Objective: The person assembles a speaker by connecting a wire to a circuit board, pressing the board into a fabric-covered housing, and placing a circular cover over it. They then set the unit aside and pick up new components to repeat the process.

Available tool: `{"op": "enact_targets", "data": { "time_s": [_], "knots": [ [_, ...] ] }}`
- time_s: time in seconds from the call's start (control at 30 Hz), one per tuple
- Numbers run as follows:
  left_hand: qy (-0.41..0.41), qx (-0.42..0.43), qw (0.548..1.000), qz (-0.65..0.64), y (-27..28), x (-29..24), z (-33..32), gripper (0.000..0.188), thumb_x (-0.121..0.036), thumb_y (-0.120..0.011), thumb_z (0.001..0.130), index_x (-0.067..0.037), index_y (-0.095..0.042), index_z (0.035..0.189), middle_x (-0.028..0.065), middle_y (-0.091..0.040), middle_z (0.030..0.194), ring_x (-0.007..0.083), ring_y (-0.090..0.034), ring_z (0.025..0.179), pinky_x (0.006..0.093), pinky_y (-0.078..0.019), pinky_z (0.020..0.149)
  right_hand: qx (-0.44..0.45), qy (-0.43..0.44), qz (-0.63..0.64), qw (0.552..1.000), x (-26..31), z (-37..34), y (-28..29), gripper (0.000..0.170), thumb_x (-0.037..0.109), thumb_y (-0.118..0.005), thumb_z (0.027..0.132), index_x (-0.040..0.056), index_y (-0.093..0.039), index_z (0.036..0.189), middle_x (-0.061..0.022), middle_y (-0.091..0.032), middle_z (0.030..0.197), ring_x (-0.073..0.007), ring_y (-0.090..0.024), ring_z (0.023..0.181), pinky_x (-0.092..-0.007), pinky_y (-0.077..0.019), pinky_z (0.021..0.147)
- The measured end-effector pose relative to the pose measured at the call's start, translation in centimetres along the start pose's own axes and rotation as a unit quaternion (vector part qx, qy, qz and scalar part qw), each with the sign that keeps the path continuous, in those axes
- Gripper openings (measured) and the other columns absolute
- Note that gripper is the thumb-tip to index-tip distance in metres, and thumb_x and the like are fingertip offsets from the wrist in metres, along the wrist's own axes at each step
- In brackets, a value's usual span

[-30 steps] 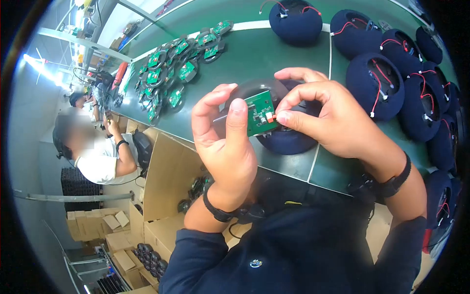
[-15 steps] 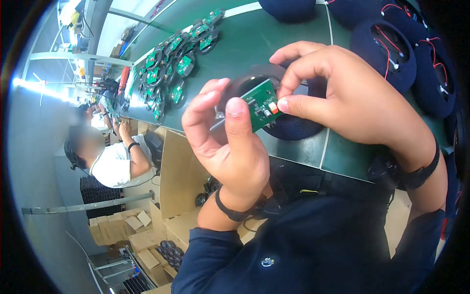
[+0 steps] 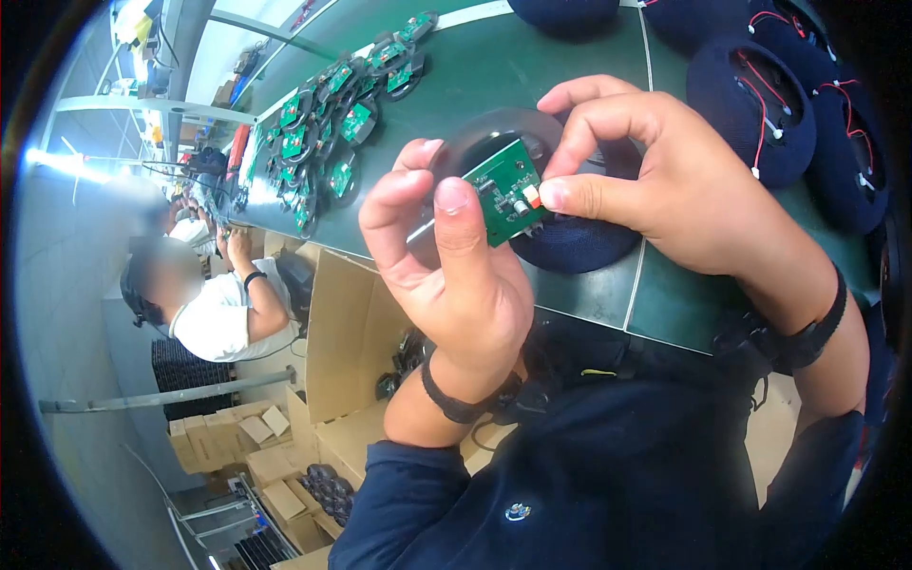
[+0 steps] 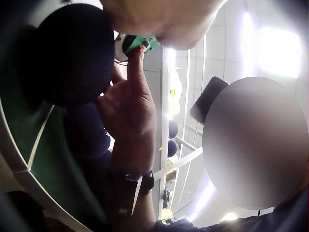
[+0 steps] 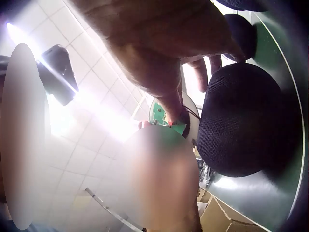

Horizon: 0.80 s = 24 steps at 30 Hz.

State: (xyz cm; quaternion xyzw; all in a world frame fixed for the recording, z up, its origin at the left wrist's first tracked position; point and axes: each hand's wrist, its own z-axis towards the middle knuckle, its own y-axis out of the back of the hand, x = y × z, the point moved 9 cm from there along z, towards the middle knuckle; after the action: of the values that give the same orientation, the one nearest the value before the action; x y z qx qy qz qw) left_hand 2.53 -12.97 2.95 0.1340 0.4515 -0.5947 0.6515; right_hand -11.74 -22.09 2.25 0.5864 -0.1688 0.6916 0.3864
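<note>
My left hand holds a round dark cover that carries a green circuit board, the thumb lying at the board's edge. At the board's right edge, my right hand pinches a small red-and-white plug between thumb and forefinger. Just below sits a round navy fabric-covered shell on the table, partly hidden by the cover and fingers. In the right wrist view, dark wires run between the board and the navy mesh shell.
Several similar boards on dark covers lie heaped at the back left of the green table. Navy shells with red-and-white wires crowd the right side. A cardboard box stands against the front edge. Another person sits at the left.
The head view has shifted, so the table and shells sit differently in frame. Both hands keep their hold, and the board is tilted a little differently.
</note>
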Motion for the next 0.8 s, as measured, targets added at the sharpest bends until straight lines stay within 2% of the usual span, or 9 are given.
{"op": "enact_targets", "data": {
  "time_s": [0.13, 0.27, 0.33, 0.47, 0.53, 0.67, 0.73, 0.77, 0.8],
  "knots": [
    [-0.006, -0.004, 1.0, 0.005, 0.4, 0.7, 0.0, 0.029, -0.013, -0.06, 0.107, -0.009, -0.05, 0.134, 0.0144, -0.06, 0.137, 0.0242, -0.062, 0.122, 0.0423, -0.0526, 0.105, -0.046, 0.024, -0.003, 0.999, 0.1, -0.4, 0.0, 0.014, 0.013, -0.082, 0.085, 0.0026, -0.074, 0.089, -0.013, -0.068, 0.12, -0.0232, -0.056, 0.127, -0.0372, -0.0383, 0.111],
    [0.002, -0.038, 0.998, 0.045, 0.9, 0.2, 0.9, 0.028, -0.014, -0.059, 0.107, -0.008, -0.051, 0.133, 0.0138, -0.061, 0.135, 0.0226, -0.062, 0.121, 0.0414, -0.0532, 0.104, -0.001, 0.02, -0.004, 1.0, 0.6, 0.0, 0.7, 0.013, 0.013, -0.079, 0.089, 0.001, -0.074, 0.092, -0.0128, -0.068, 0.124, -0.0207, -0.06, 0.121, -0.0349, -0.0417, 0.108],
    [0.077, -0.072, 0.992, 0.071, 2.4, 1.2, 1.0, 0.026, -0.015, -0.057, 0.108, -0.006, -0.053, 0.132, 0.0132, -0.062, 0.133, 0.0204, -0.063, 0.118, 0.039, -0.0549, 0.101, -0.048, 0.006, 0.064, 0.997, 0.0, 0.4, 1.7, 0.021, 0.021, -0.077, 0.094, -0.0001, -0.075, 0.092, -0.0105, -0.072, 0.113, -0.0182, -0.066, 0.11, -0.033, -0.0476, 0.101],
    [0.103, -0.088, 0.987, 0.087, 4.5, 1.9, 0.7, 0.023, -0.017, -0.052, 0.111, -0.005, -0.054, 0.131, 0.0136, -0.066, 0.128, 0.018, -0.066, 0.11, 0.0335, -0.0569, 0.093, -0.063, -0.021, -0.005, 0.998, -1.9, 0.7, 1.4, 0.025, 0.018, -0.068, 0.1, -0.0028, -0.068, 0.114, -0.0095, -0.072, 0.113, -0.016, -0.065, 0.109, -0.0327, -0.0488, 0.101],
    [0.101, -0.098, 0.983, 0.116, 5.7, 1.4, 0.4, 0.023, -0.017, -0.051, 0.111, -0.006, -0.053, 0.132, 0.0138, -0.067, 0.126, 0.017, -0.066, 0.109, 0.0317, -0.0564, 0.092, -0.068, 0.011, -0.039, 0.997, -1.8, 0.4, 1.0, 0.036, 0.019, -0.068, 0.099, -0.0023, -0.062, 0.128, -0.0147, -0.069, 0.123, -0.022, -0.064, 0.118, -0.0354, -0.048, 0.106],
    [0.174, -0.086, 0.974, 0.117, 6.0, 1.4, -0.6, 0.033, -0.009, -0.055, 0.107, -0.007, -0.046, 0.139, 0.0122, -0.065, 0.124, 0.0169, -0.066, 0.109, 0.0322, -0.0566, 0.09, -0.012, 0.024, -0.183, 0.983, -1.5, 1.6, 0.2, 0.049, 0.026, -0.074, 0.093, -0.0036, -0.063, 0.13, -0.0237, -0.065, 0.13, -0.0368, -0.062, 0.125, -0.0411, -0.0472, 0.109],
    [0.286, -0.037, 0.947, 0.138, 6.2, 2.4, -1.9, 0.046, -0.006, -0.065, 0.095, -0.006, -0.047, 0.137, 0.0115, -0.055, 0.13, 0.0148, -0.061, 0.104, 0.0283, -0.0487, 0.099, 0.042, -0.049, -0.22, 0.973, -1.9, 3.3, -0.4, 0.044, 0.019, -0.075, 0.093, -0.0051, -0.065, 0.129, -0.016, -0.07, 0.124, -0.0254, -0.066, 0.117, -0.0357, -0.0503, 0.104],
    [0.313, -0.025, 0.942, 0.115, 6.5, 2.9, -2.5, 0.059, -0.001, -0.067, 0.086, -0.006, -0.045, 0.14, 0.0115, -0.049, 0.134, 0.0138, -0.061, 0.102, 0.027, -0.0523, 0.09, 0.043, -0.046, -0.225, 0.972, -1.7, 4.3, -0.2, 0.044, 0.019, -0.075, 0.093, -0.0051, -0.065, 0.129, -0.016, -0.07, 0.124, -0.0254, -0.066, 0.117, -0.0357, -0.0503, 0.104],
    [0.31, -0.024, 0.944, 0.113, 6.3, 2.3, -2.5, 0.059, -0.001, -0.067, 0.086, -0.006, -0.045, 0.14, 0.0115, -0.049, 0.134, 0.0138, -0.061, 0.102, 0.027, -0.0523, 0.09, 0.088, -0.069, -0.182, 0.977, -2.1, 5.1, -0.9, 0.038, 0.018, -0.075, 0.094, -0.0044, -0.066, 0.124, -0.0139, -0.071, 0.119, -0.0222, -0.067, 0.112, -0.0345, -0.0517, 0.101]
  ]
}}
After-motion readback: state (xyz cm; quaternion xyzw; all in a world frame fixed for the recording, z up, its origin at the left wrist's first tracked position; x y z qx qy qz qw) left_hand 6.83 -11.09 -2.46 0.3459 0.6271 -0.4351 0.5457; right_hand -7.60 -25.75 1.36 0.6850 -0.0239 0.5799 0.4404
